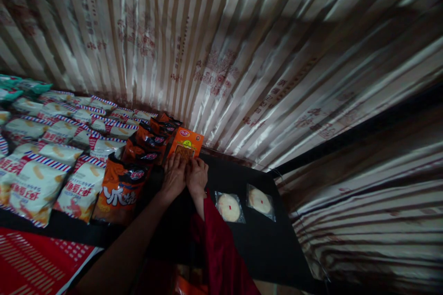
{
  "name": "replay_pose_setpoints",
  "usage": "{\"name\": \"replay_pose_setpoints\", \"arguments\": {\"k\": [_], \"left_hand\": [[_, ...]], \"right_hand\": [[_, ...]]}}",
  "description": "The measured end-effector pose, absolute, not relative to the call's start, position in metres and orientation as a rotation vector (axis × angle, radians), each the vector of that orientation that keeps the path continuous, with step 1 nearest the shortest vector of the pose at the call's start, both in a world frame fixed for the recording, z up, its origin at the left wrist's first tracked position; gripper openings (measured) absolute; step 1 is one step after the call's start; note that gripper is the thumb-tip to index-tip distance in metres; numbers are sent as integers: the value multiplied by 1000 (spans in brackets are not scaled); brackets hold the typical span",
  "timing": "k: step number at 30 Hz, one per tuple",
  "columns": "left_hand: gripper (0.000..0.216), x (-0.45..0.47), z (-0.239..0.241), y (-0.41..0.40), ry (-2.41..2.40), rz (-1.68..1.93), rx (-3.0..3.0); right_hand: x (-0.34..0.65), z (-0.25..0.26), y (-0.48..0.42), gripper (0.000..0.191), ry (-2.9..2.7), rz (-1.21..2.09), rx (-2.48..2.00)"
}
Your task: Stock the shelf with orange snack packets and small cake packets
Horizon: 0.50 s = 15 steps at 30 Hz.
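An orange snack packet point(186, 142) with a red logo and a yellow-green patch leans at the back of the black tabletop. Both my hands are at its lower part. My left hand point(174, 176) lies over the lower left, its fingers on the printed front. At the lower right edge, my right hand point(197, 177) grips with bent fingers; its thumb is hidden. The two hands touch or nearly touch. Close to the left stands a row of dark orange snack bags point(151, 143), with a larger-looking orange bag point(119, 189) at its front.
Several white snack bags point(39, 186) fill the left side, with green bags point(32, 86) behind. Two round, pale, wrapped items point(229, 207) lie on the black tabletop point(273, 246) at right. A red plastic crate point(31, 262) is at lower left. Pleated patterned curtain point(221, 46) hangs behind.
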<state>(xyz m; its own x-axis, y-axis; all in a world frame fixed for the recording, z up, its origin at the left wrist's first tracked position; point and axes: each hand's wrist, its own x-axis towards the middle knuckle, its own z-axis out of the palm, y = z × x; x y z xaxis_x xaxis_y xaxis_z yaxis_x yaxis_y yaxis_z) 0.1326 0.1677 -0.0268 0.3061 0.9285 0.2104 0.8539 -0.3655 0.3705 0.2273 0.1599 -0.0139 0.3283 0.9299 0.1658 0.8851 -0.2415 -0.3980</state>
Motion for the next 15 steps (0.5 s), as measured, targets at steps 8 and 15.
{"name": "replay_pose_setpoints", "arguments": {"k": [8, 15], "left_hand": [[40, 131, -23, 167, 1629, 586, 2379], [43, 131, -16, 165, 1614, 509, 2354]], "right_hand": [[227, -14, 161, 37, -1602, 154, -2208], [228, -12, 160, 36, -1605, 131, -2180]]}}
